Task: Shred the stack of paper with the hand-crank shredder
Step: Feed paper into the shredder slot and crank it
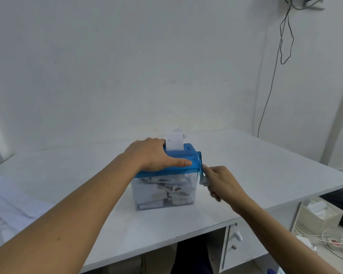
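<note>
Head camera: I see the hand-crank shredder (pixel 186 196) standing near the middle of the white desk (pixel 255 165), its blue lid (pixel 192 155) on top and its clear bin packed with paper shreds (pixel 166 187). My left hand (pixel 150 155) lies palm down on the lid, thumb stretched straight along the front edge. The fingertips reach over the far side, where I cannot see them. A white sheet (pixel 174 141) stands upright in the slot just beside that hand, its upper part sticking out. My right hand (pixel 222 182) is at the shredder's right side, fingers curled round the pale knob of the crank (pixel 200 165), whose blue arm points downward. More sheets of paper (pixel 12 198) lie flat on the desk's left side, well apart from the shredder.
</note>
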### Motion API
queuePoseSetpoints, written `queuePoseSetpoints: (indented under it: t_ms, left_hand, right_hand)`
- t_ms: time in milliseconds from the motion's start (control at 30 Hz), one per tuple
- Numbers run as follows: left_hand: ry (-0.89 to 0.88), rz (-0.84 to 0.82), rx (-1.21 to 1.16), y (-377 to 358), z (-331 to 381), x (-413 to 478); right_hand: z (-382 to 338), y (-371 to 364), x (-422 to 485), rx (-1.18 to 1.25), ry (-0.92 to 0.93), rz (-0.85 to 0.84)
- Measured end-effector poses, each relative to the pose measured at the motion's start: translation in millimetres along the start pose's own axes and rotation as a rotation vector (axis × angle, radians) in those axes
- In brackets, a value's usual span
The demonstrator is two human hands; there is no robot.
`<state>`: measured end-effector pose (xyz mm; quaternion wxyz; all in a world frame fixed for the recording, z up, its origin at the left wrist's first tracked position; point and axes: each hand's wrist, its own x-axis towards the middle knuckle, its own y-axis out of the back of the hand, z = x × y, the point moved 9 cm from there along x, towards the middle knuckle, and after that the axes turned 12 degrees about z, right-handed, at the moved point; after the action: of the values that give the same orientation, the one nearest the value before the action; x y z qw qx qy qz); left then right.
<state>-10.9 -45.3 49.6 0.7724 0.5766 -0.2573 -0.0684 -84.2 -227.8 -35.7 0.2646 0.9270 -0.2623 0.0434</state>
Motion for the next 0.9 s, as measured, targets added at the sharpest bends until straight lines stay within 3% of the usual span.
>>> queuePoseSetpoints:
  t_ms: [267, 600, 900]
  left_hand:
    - [-0.018, -0.028, -0.029, 0, 6, -3]
    - [-0.057, -0.014, -0.070, -2, 6, 0]
    - [-0.077, 0.015, -0.083, 1, 8, -1]
  right_hand:
    - [-77, 44, 0, 0.399, 0.132, -0.118]
    - [-74, 16, 84, 0.439, 0.112, 0.116]
    - [-3, -28, 82, 0.320, -0.097, 0.080]
